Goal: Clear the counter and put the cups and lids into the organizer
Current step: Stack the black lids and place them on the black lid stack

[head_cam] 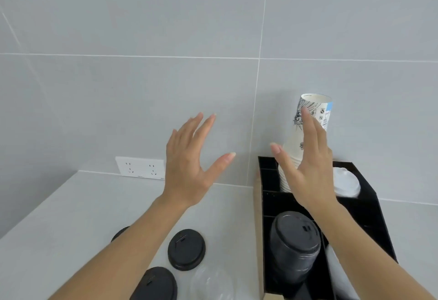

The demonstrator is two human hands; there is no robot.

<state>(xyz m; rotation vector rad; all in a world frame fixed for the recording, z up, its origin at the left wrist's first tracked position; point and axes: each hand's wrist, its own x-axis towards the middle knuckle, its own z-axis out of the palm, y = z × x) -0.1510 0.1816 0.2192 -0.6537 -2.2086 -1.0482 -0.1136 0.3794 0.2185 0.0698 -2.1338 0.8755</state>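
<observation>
Forearms fill the bottom of the frame, both bare, both reaching up and away. Left hand (pixel 189 157): fingers (pixel 206 122) spread wide, thumb out toward 3 o'clock, gripping nothing, hovering above the table (pixel 71 205). Right hand (pixel 308 169): fingers (pixel 310 124) straight and together, palm flat alongside the paper cup stack (pixel 305 119), not wrapped around it; contact or a small gap, cannot tell. Reads as released, steadying at most.

Cup stack stands inverted and upright in the back slot of the black organizer (pixel 369 209), which sits at 3 o'clock from the left hand, against the tiled wall (pixel 142 39). White lids (pixel 347 182) are in the back-right slot, at 3 o'clock from the cups. A black lid stack (pixel 294 238) sits in the near slot, at 6 o'clock from the cups. Something pale shows at the organizer's near-right corner; unclear what.

Left on the table, at 6 to 7 o'clock from the left hand: one black lid (pixel 186 249), a second black lid (pixel 155 283) nearer, a third mostly hidden under the left forearm, and a clear lid or cup (pixel 211 283) just beside them, too blurred to name. A wall socket (pixel 140 167) sits at 9 o'clock.

Judgement: paper cups done, organizer partly filled, loose lids and the clear piece outstanding. Roughly past halfway.
</observation>
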